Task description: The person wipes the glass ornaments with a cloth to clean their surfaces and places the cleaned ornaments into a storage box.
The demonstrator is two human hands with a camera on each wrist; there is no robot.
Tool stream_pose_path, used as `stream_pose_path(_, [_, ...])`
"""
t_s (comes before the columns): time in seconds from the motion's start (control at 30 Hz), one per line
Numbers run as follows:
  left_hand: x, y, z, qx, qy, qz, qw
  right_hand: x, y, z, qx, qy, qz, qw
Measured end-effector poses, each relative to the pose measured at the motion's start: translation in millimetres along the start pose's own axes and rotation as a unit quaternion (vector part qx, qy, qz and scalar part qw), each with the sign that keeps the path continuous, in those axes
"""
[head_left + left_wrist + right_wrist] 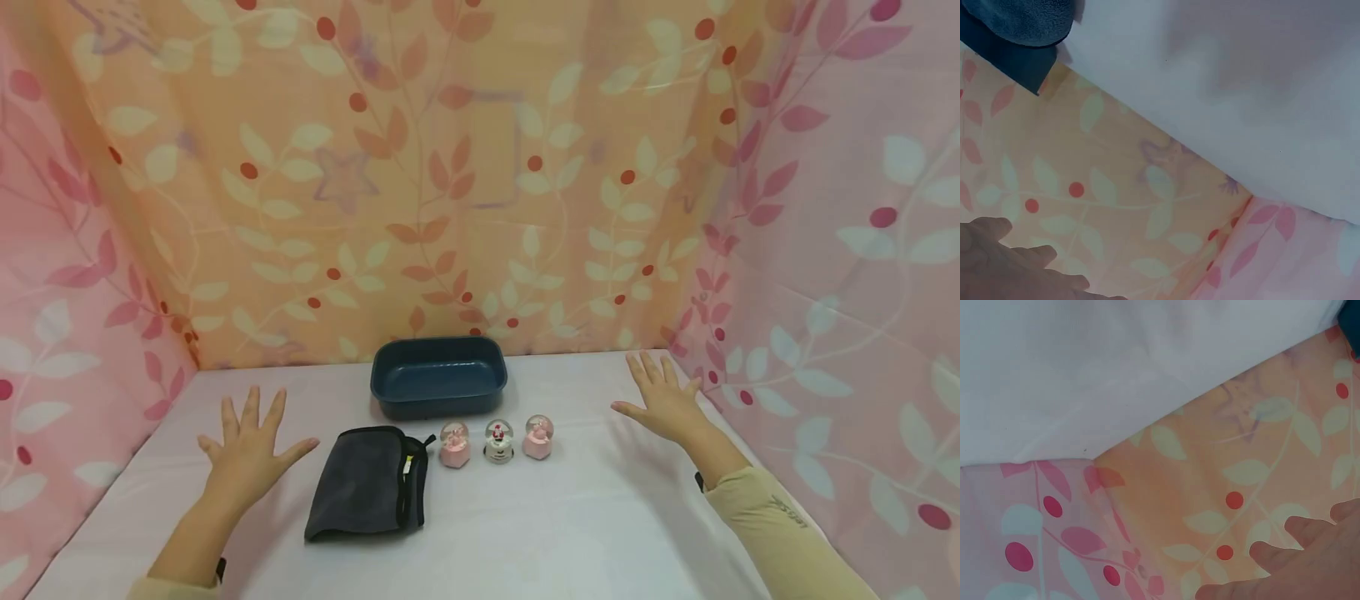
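Note:
My left hand hovers over the left side of the white table with its fingers spread and holds nothing. Nearest to it lies a dark grey folded cloth pouch with black edging and a zip along its right side. Over at the right, my right hand is also spread and bare. Between the hands stand three small snow globes in a row: a pink one, a white one with a red figure, and another pink one. Fingers of each hand show at the lower edge of the wrist views.
Behind the globes stands a dark blue rectangular tray, close to the back edge of the white table. An orange leaf-patterned curtain hangs along the back, with pink patterned curtains on the left and right.

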State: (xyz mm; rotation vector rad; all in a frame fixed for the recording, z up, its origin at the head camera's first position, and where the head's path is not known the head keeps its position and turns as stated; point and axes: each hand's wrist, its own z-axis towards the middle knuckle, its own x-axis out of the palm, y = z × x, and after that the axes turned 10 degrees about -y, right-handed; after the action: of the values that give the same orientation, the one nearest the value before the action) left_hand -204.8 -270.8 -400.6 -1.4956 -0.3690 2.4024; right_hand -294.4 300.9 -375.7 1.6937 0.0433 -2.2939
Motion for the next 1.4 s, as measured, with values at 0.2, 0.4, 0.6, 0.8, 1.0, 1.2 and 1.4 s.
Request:
stream_pose_path(0.2, [1.4, -1.0, -1.0, 0.014, -0.007, 0.007, 0.9999, -1, 0, -2.0, 0.003, -0.003, 0.002, 1.0000])
stream_pose_path(0.4, [-1.8, -0.5, -3.7, 0.023, 0.000, 0.023, 0.9995, 0, 0, -4.1, 0.001, -0.005, 0.005, 1.0000])
stream_pose_path(0.6, [-1.6, 5.3, -6.0, 0.021, 0.006, 0.032, 0.9992, 1, 2, -5.2, 0.001, -0.007, 0.005, 1.0000])
stream_pose_path(0.8, [-0.9, 9.3, -7.9, 0.017, 0.011, 0.037, 0.9991, 2, 3, -5.9, 0.001, -0.003, 0.010, 0.9999])
stream_pose_path(1.0, [-1.3, 11.0, -8.9, 0.020, 0.013, 0.029, 0.9993, 7, 2, -5.8, 0.005, 0.003, 0.007, 1.0000])
stream_pose_path(1.2, [0.1, 10.2, -11.6, 0.028, 0.011, 0.033, 0.9990, 12, 4, -4.9, 0.005, -0.010, -0.001, 0.9999])
stream_pose_path(1.4, [8.7, 10.0, -18.9, 0.019, 0.022, 0.011, 0.9995, 19, 8, -6.6, 0.003, -0.035, 0.027, 0.9990])
